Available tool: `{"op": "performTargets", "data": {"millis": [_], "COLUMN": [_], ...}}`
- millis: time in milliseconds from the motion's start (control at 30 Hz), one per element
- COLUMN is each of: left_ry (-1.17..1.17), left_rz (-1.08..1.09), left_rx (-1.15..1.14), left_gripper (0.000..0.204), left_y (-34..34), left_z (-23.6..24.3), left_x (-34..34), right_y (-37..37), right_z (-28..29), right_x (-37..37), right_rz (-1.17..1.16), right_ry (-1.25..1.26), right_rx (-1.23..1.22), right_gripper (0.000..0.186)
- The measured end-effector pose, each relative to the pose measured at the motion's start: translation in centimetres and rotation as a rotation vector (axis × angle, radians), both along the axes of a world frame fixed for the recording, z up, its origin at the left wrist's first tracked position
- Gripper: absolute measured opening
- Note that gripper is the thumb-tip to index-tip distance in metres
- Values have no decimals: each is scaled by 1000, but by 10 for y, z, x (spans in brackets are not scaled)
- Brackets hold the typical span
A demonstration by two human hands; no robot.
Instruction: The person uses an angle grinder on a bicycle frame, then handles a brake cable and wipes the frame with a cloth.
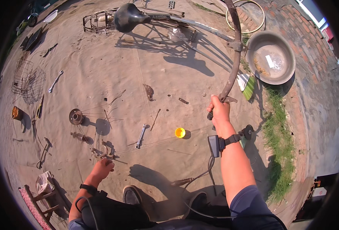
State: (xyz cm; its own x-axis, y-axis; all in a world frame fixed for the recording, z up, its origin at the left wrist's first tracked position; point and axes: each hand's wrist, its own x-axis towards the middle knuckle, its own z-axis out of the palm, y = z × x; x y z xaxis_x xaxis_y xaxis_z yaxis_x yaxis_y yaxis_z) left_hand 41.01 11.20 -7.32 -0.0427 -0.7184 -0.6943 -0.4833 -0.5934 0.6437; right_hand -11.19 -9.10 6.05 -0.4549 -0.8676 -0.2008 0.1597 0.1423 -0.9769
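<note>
My right hand (220,109) is wrapped round the end of a rusty, curved bicycle handlebar (234,63), next to its brake lever (230,99). The bar belongs to a bicycle frame (200,26) with a black saddle (129,18), lying across the far side. Low on the left, my left hand (102,168) has its fingers curled in; what they hold, if anything, is hidden. Just beyond it lie rusty curved metal parts (107,149). A wheel hub with loose spokes (76,116) and a combination wrench (141,136) are farther off.
A yellow cup (180,132) stands mid-ground. A metal basin (271,57) and a green broom head (247,86) sit at right, by a grass strip (278,145). Another wrench (56,81), a wire basket (27,78), a rusty can (17,112) and a small chair (39,207) are at left.
</note>
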Motion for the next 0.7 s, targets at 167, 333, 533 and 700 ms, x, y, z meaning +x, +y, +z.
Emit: {"op": "performTargets", "data": {"millis": [167, 333, 533, 700], "left_ry": [-31, -43, -27, -50], "left_rz": [19, 3, 28, 16], "left_rx": [-16, -24, -46, -35], "left_gripper": [35, 34, 31, 32], "left_y": [4, -6, -7, -8], "left_z": [8, 11, 22, 21], "left_x": [10, 4, 1, -5], "right_y": [26, 62, 101, 139], "right_z": [-68, -93, -108, -118], "right_x": [-16, -38, -48, -37], "right_rz": [-69, -20, 137, 194], "right_ry": [284, 334, 602, 834], "right_rx": [93, 119, 196, 359], "right_gripper": [15, 21, 23, 22]}}
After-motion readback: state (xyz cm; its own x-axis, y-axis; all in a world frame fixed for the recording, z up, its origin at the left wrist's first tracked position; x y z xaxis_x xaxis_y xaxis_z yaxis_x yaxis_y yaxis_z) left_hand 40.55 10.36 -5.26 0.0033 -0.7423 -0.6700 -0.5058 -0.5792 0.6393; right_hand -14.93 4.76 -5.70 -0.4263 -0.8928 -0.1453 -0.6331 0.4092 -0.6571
